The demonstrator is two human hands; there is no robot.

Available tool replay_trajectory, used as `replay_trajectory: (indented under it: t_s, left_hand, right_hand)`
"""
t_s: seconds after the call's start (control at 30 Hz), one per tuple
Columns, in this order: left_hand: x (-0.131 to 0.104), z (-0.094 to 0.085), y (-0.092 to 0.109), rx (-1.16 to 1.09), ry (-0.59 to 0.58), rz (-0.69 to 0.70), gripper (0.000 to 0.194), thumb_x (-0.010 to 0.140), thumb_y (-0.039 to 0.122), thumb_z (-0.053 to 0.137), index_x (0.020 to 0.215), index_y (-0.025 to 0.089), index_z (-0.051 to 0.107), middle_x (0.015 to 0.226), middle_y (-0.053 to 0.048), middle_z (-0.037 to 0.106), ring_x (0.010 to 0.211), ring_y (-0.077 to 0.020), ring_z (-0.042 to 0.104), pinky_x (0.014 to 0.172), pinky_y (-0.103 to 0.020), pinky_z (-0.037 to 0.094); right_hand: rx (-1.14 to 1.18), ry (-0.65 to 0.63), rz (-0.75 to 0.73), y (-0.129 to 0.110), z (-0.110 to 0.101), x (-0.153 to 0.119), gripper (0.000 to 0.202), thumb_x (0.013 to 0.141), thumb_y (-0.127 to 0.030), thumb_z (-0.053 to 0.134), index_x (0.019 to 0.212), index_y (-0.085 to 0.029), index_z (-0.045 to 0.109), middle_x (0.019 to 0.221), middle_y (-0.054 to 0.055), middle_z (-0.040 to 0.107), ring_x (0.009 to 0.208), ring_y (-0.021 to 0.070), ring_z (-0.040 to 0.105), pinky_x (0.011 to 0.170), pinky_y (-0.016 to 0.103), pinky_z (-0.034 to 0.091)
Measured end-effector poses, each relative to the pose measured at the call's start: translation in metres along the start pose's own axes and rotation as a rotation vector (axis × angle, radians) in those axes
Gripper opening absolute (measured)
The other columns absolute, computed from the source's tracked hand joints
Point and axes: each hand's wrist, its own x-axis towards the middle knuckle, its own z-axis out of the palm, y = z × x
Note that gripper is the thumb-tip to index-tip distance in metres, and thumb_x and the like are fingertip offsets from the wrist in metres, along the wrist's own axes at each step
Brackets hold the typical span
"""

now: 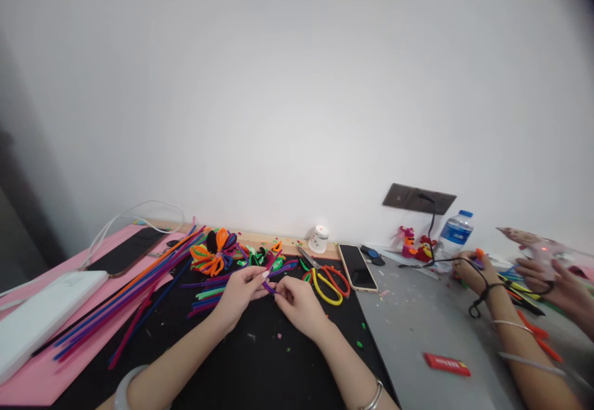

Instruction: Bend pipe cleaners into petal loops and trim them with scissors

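My left hand (244, 292) and my right hand (297, 305) are close together over the black mat (260, 367). Between them is a short purple pipe cleaner (269, 287), pinched by the fingertips of both. Just behind my hands lie green, purple and orange pipe cleaner pieces (264, 256) and an orange flower-like bundle (216, 252). Cut blue, green and purple lengths (208, 295) are beside my left hand. Scissors with yellow and orange handles (327, 286) rest behind and to the right of my right hand.
Long pipe cleaners (130, 298), a white power bank (51, 317) and a dark phone (125, 252) lie left. A paper cup (318, 240), second phone (358, 268), water bottle (456, 234) and red packet (447, 364) are right. Another person's hands hold a glue gun (541, 252) and small piece.
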Motion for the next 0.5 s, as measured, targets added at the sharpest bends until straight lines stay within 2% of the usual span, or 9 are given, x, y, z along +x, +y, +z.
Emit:
replay_trajectory:
  t_s: [0.23, 0.5]
  left_hand:
    - [0.0, 0.0, 0.004, 0.058, -0.015, 0.024, 0.026, 0.066, 0.034, 0.066, 0.081, 0.013, 0.063, 0.07, -0.003, 0.067, 0.068, -0.018, 0.066, 0.065, -0.029, 0.053]
    - [0.005, 0.004, 0.002, 0.114, -0.016, 0.082, 0.026, 0.064, 0.033, 0.065, 0.079, 0.013, 0.063, 0.056, -0.001, 0.065, 0.055, -0.017, 0.064, 0.059, -0.03, 0.053]
  right_hand:
    - [0.066, 0.08, 0.089, 0.011, -0.004, 0.004, 0.018, 0.08, -0.018, 0.042, 0.062, -0.019, 0.042, 0.051, -0.006, 0.044, 0.049, 0.0089, 0.041, 0.05, 0.019, 0.031]
    - [0.172, 0.058, 0.157, 0.027, -0.003, 0.008, 0.021, 0.083, -0.023, 0.037, 0.063, -0.019, 0.041, 0.051, -0.006, 0.039, 0.044, 0.0084, 0.035, 0.043, 0.019, 0.027]
